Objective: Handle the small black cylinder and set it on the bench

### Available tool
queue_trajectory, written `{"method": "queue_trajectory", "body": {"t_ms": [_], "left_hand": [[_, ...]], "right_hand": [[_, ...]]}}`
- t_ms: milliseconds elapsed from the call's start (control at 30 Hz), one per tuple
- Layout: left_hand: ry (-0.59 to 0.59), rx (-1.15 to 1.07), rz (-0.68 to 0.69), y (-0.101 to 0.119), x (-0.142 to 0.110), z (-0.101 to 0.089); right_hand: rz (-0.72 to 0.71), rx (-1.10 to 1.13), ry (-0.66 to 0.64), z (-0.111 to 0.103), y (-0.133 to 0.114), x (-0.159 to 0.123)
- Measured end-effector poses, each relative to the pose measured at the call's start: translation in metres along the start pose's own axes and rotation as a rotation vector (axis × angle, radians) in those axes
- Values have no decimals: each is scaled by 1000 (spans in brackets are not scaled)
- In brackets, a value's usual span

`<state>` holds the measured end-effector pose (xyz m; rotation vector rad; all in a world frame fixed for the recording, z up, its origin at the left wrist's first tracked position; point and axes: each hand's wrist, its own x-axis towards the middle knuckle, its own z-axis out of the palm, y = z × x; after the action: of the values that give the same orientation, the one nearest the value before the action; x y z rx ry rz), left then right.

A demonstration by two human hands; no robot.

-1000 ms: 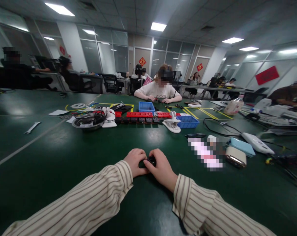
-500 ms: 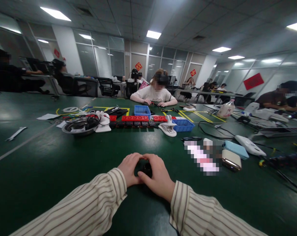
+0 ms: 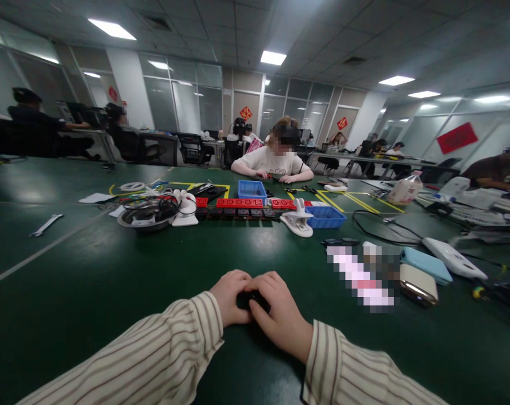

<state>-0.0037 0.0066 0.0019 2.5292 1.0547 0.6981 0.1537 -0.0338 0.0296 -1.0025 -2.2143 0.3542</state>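
My left hand (image 3: 228, 298) and my right hand (image 3: 282, 315) meet low over the table in front of me, fingers curled and fingertips touching. Between them sits a small dark object (image 3: 244, 300), glossy black and mostly hidden by the fingers; its kind cannot be made out. My right thumb lies across its near side, and the left fingers close around the other side.
The green table (image 3: 174, 264) bears a red-and-black row of blocks (image 3: 242, 208), blue bins (image 3: 326, 218), a white clip stand (image 3: 298, 221) and a metal bowl of cables (image 3: 141, 222). A wrench (image 3: 47, 224) lies left; a cream case (image 3: 419, 285) right. One person (image 3: 276, 160) sits opposite.
The view swings left-right slightly with my head. My hands stay together around the dark object; the right fingers now cover more of its top.
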Motion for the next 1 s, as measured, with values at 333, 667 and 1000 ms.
{"method": "queue_trajectory", "body": {"t_ms": [333,667,1000], "left_hand": [[40,44,-88,10,-1,-5],[48,131,-123,19,-5,-3],[-17,38,-21,-1,-4,0]], "right_hand": [[48,-1,84,-3,2,-1],[153,-148,81,4,0,0],[-4,-107,9,-2,-7,-1]]}}
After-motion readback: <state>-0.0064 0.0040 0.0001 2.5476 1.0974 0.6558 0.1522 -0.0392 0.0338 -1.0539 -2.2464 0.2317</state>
